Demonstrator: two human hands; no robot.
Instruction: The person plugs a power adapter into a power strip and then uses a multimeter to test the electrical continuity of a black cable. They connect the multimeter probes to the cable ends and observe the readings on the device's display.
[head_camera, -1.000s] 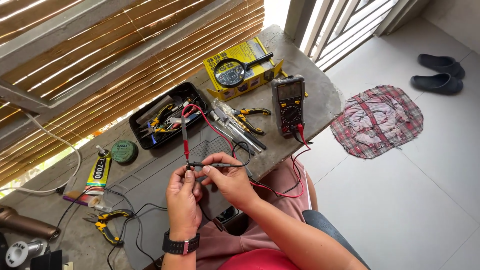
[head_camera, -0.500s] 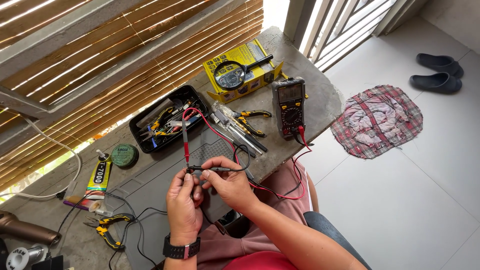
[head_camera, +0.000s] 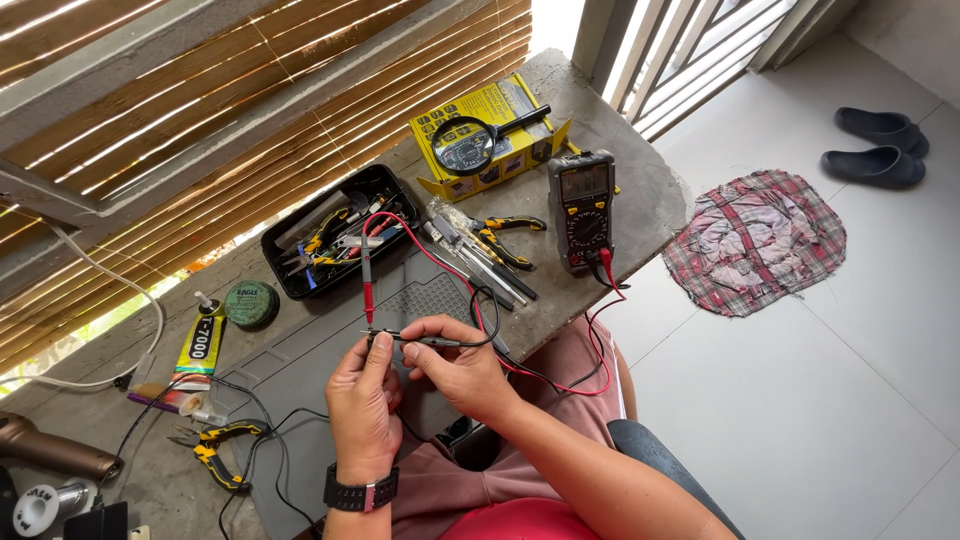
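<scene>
My left hand (head_camera: 362, 398) and my right hand (head_camera: 455, 365) meet above a grey work mat (head_camera: 300, 350). The right hand pinches a black test probe (head_camera: 432, 342) lying level, its tip pointing left at the left fingertips. The left thumb and fingers hold a red test probe (head_camera: 367, 280) that stands upright, and something small sits between them, too small to tell. Red and black leads (head_camera: 560, 385) run from the probes to a dark multimeter (head_camera: 583, 208) on the concrete bench (head_camera: 640, 190).
A black tray of small tools (head_camera: 335, 240), loose screwdrivers and pliers (head_camera: 490, 255), a yellow box with a magnifying glass (head_camera: 470, 145), a round green tin (head_camera: 250, 302), a glue tube (head_camera: 200, 345) and yellow-handled pliers (head_camera: 215, 455) lie about. A plaid cloth (head_camera: 755, 240) and dark slippers (head_camera: 880, 145) are on the floor.
Both hands have stayed together over the mat with the probes; only the view has shifted slightly.
</scene>
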